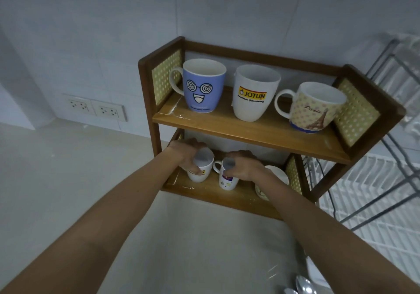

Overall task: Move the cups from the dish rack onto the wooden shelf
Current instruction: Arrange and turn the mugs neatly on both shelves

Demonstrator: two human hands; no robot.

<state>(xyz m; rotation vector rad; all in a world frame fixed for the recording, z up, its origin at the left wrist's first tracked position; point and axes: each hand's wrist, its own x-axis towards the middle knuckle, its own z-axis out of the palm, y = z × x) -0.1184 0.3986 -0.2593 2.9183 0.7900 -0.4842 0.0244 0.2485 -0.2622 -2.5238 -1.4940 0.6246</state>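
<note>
While both arms reach into the lower tier of the wooden shelf [247, 132], I read the scene as follows. My left hand [187, 155] is closed around a white cup [200, 172] with a yellow logo partly hidden under the fingers; the cup stands upright at the left end of the lower board. My right hand [244, 165] grips the rim of a small white cup [227, 181] with a purple print, upright just beside the first, its handle pointing left — the two cups are near each other, and I cannot tell whether they touch. A third cup [276, 173], white with a dark mark low on its wall, sits to the right on the same board, partly hidden behind my right wrist.

The upper tier carries three upright cups well apart from the hands: a blue cup [203, 87] with a spiral-eyed face at the left, a white JOTUN cup [253, 93] in the middle, and a dotted cup [311, 109] with a tower drawing at the right — this one leans slightly toward the woven side panel.

The shelf stands on a pale desk [68, 180]. The dish rack [386, 180], wire-framed, is just beside the shelf on the right. Spoons [303, 285] lie at the lower edge.
</note>
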